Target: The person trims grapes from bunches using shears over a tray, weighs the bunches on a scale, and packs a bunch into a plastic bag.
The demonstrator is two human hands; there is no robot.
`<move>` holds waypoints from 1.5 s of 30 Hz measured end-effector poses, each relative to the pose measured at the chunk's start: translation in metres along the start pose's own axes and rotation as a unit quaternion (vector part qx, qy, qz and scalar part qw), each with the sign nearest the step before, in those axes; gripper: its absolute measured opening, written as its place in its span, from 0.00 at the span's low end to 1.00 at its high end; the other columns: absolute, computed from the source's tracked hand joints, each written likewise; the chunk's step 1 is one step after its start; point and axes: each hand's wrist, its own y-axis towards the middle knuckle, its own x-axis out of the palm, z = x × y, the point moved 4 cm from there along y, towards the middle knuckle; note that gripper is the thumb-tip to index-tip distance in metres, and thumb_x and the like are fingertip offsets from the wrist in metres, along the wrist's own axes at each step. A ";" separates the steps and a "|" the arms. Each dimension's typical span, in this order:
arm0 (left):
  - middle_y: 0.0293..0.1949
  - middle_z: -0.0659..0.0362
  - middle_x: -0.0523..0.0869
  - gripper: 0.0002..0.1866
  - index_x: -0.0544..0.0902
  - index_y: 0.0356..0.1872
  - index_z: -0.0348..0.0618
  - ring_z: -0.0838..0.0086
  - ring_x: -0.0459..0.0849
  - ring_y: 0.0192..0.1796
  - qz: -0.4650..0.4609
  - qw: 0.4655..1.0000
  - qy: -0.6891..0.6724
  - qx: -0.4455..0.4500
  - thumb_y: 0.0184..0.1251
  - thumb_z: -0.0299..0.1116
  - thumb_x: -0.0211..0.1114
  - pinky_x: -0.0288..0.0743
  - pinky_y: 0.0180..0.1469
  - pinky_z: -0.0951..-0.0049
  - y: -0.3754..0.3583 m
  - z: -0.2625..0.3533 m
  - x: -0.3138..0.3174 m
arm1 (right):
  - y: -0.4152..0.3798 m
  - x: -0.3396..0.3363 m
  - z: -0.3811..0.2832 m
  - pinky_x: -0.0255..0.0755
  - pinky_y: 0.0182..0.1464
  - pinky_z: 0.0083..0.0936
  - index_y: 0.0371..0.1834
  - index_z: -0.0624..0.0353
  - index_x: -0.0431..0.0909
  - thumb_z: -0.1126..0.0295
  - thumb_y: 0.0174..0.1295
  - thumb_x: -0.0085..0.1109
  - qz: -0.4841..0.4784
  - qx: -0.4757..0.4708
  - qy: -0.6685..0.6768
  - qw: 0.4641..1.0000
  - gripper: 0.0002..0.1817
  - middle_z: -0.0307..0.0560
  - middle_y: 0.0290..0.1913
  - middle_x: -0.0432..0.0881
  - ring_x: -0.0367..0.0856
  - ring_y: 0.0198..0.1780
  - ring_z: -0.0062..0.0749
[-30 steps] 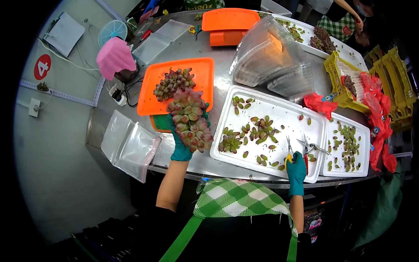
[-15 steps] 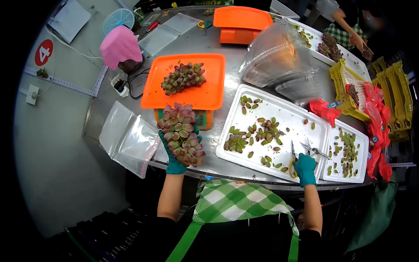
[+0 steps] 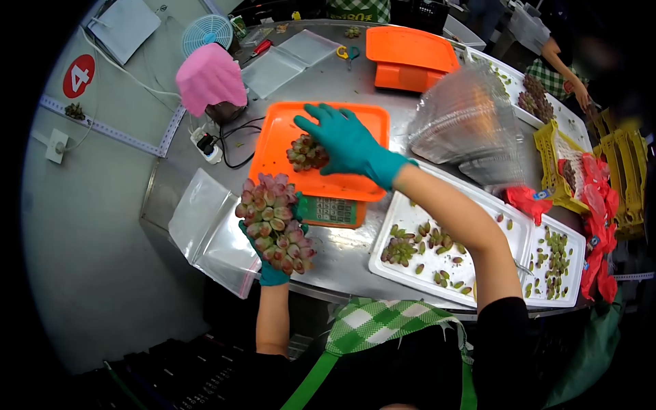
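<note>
A large bunch of pinkish-green grapes [image 3: 275, 222] rests in my left hand [image 3: 275, 273], whose gloved fingers wrap it from below, mostly hidden. My right hand [image 3: 348, 142], in the same teal glove, is spread over a smaller grape bunch [image 3: 305, 154]. That bunch lies on the orange pan of a weighing scale [image 3: 272, 140], and the palm covers its right side. The scale's green keypad [image 3: 331, 209] shows between the pan and my left hand's bunch. Below my right forearm, loose grapes and sprigs [image 3: 400, 247] lie in a white tray [image 3: 380, 261].
Clear plastic bags [image 3: 212, 236] hang over the near left edge. Clear clamshell boxes [image 3: 465, 123] stand stacked behind the tray, beside a second orange scale [image 3: 413, 51]. A smaller white tray [image 3: 577, 256] holds more grapes. Far right, another person's hand [image 3: 581, 96] is near dark grapes.
My right hand has let go of the scissors over the white tray and moved left onto the scale, above the smaller bunch. My left hand still holds its bunch. The view has shifted.
</note>
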 end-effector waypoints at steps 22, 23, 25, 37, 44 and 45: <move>0.60 0.51 0.65 0.31 0.55 0.64 0.44 0.62 0.69 0.58 -0.147 0.942 -0.258 -0.154 0.66 0.53 0.39 0.67 0.58 0.64 0.051 0.000 -0.009 | 0.009 0.080 0.089 0.73 0.50 0.29 0.58 0.60 0.64 0.54 0.55 0.57 -0.206 0.261 0.789 0.516 0.31 0.48 0.52 0.74 0.77 0.48 0.32; 0.61 0.52 0.65 0.29 0.55 0.64 0.44 0.63 0.69 0.59 -0.132 0.939 -0.249 -0.195 0.67 0.50 0.40 0.68 0.57 0.64 0.062 -0.001 -0.012 | -0.003 0.079 0.085 0.71 0.52 0.32 0.60 0.59 0.61 0.53 0.59 0.51 -0.168 0.255 0.822 0.481 0.30 0.49 0.54 0.72 0.75 0.50 0.35; 0.58 0.51 0.68 0.33 0.57 0.64 0.43 0.63 0.73 0.55 -0.062 0.968 -0.112 -0.216 0.65 0.56 0.42 0.69 0.56 0.64 0.078 -0.002 -0.011 | -0.025 0.062 0.065 0.72 0.51 0.34 0.60 0.58 0.60 0.51 0.61 0.45 -0.091 0.233 0.889 0.382 0.29 0.50 0.53 0.72 0.76 0.49 0.38; 0.53 0.54 0.74 0.26 0.67 0.57 0.38 0.70 0.76 0.52 -0.267 0.845 0.147 -0.440 0.59 0.38 0.58 0.70 0.55 0.71 0.170 -0.032 0.028 | -0.205 0.045 0.046 0.65 0.56 0.43 0.62 0.57 0.59 0.47 0.63 0.36 0.162 0.251 0.920 0.256 0.30 0.52 0.57 0.68 0.70 0.55 0.46; 0.52 0.58 0.74 0.29 0.68 0.56 0.40 0.77 0.73 0.51 -0.401 0.724 0.445 -0.342 0.50 0.29 0.65 0.65 0.54 0.78 0.186 -0.048 0.042 | -0.286 0.054 0.032 0.63 0.59 0.40 0.63 0.57 0.58 0.49 0.64 0.36 0.293 0.352 0.837 0.298 0.30 0.52 0.59 0.67 0.69 0.56 0.43; 0.52 0.58 0.74 0.29 0.69 0.56 0.40 0.77 0.73 0.51 -0.399 0.717 0.481 -0.308 0.50 0.30 0.65 0.65 0.53 0.78 0.185 -0.043 0.045 | -0.290 0.054 0.030 0.61 0.61 0.37 0.63 0.56 0.57 0.51 0.64 0.37 0.288 0.323 0.846 0.311 0.29 0.50 0.60 0.65 0.67 0.58 0.40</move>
